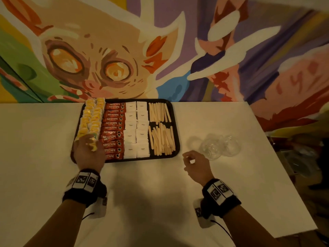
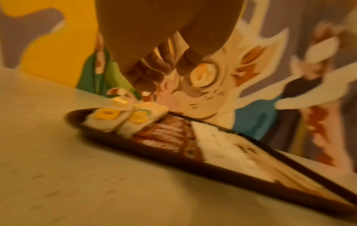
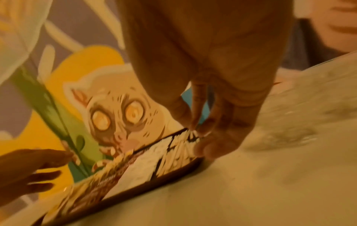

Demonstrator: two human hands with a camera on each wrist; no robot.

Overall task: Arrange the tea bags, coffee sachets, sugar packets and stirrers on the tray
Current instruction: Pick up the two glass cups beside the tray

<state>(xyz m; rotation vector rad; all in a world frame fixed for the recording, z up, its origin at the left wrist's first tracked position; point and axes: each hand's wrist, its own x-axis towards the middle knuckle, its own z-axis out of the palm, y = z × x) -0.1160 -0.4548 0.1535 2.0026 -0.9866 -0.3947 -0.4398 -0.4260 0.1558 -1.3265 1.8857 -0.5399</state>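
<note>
A black tray point(image 1: 142, 160) stands at the far side of the white table. It holds two columns of yellow tea bags point(image 1: 92, 118), a row of red coffee sachets point(image 1: 114, 125), two columns of white sugar packets point(image 1: 136, 129) and two bundles of wooden stirrers point(image 1: 161, 138). My left hand point(image 1: 89, 152) hovers over the tray's near-left corner, above the nearest tea bags point(image 2: 123, 117). Its fingers point(image 2: 146, 71) hang loose and hold nothing. My right hand point(image 1: 194, 163) floats over the table just right of the tray's near-right corner, loosely curled and empty point(image 3: 203, 122).
Clear plastic cups point(image 1: 213, 145) lie on the table to the right of the tray, just beyond my right hand. A painted mural wall rises directly behind the tray. The table point(image 1: 142, 193) ends at a slanted right edge.
</note>
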